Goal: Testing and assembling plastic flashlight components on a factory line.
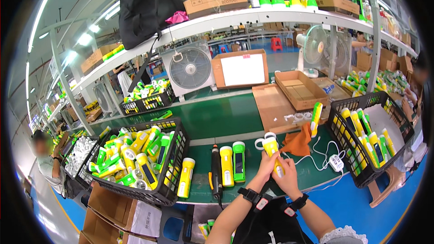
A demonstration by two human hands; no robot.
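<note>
A yellow flashlight (pixel 271 147) with a white head is between my two hands, its head pointing away from me. My left hand (pixel 266 166) closes around its left side, and my right hand (pixel 286 180) grips its lower end from the right. A white ring-shaped part (pixel 259 143) shows beside the flashlight head; I cannot tell whether it is attached. Left of my hands, a green flashlight (pixel 238 162) and a yellow flashlight (pixel 226 167) lie side by side. Next to them is a black electric screwdriver (pixel 216 171). An orange cloth (pixel 297 141) lies just beyond my right hand.
A black crate (pixel 178 171) heaped with flashlights stands left; another crate (pixel 357 178) holds flashlights at right. A white cable with a small white box (pixel 336 162) winds across the green bench. Behind are a cardboard tray (pixel 300 92) and a fan (pixel 190 68). Co-workers sit on both sides.
</note>
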